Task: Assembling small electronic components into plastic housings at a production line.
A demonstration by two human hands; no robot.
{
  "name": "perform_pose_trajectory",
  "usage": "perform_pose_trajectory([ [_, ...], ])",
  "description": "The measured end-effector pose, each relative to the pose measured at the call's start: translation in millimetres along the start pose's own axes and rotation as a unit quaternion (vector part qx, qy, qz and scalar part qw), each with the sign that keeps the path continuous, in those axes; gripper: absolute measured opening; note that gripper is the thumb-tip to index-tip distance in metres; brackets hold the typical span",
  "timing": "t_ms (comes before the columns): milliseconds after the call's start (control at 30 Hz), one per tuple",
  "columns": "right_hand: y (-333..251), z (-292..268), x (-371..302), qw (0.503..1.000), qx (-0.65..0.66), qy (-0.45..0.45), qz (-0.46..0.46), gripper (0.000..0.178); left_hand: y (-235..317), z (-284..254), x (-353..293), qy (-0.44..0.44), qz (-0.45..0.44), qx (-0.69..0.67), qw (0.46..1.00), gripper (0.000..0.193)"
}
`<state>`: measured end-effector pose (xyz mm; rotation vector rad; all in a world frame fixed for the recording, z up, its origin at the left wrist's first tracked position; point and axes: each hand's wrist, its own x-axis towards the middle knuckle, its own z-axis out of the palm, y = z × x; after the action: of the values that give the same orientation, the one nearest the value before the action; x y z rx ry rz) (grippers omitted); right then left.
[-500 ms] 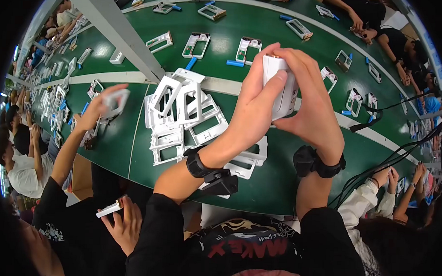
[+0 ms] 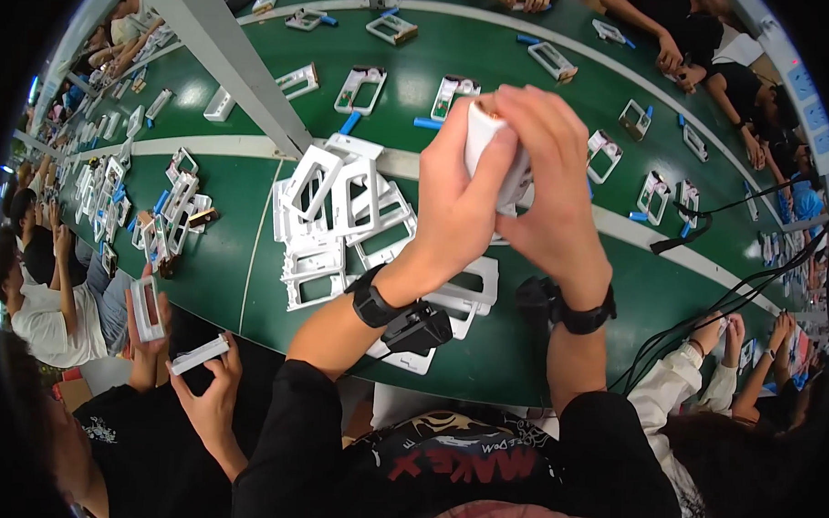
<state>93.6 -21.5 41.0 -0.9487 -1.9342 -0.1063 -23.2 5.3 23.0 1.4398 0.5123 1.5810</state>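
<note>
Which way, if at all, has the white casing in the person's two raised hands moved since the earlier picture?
Yes: the white casing, held by the left hand and right hand, has moved leftward, nearer the fixed grey post.

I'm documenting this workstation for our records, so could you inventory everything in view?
Held casing: one, white, centre, held up
Loose frames: many, white, piled left of centre
Part-filled frames: several, white, across the far side
Blue cylinders: many, blue, beside such frames
Mixed pile: many pieces, white and blue, left
Neighbour's casings: two, white, held, lower left
Table: one, green, across the view
Post: one, grey, upper left
Cables: several, black, right
Co-workers: several, black or white clothing, around the table
Wrist straps: two, black, person's wrists
Left hand: one, bare, casing's left
Right hand: one, bare, casing's right
</note>
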Motion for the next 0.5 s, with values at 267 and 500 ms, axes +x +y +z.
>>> perform_pose_trajectory([
  [267, -55, -31, 13, 0.997, 0.064, 0.010, -0.038, 0.094, 74, -2, -1, 0.005, 0.028, 0.048, 0.998, 0.031],
  [500, -49, -59, 12, 0.876, 0.436, 0.130, 0.158, 0.064, 67, 18, 10, -0.066, 0.122, 0.015, 0.990, 0.031],
])
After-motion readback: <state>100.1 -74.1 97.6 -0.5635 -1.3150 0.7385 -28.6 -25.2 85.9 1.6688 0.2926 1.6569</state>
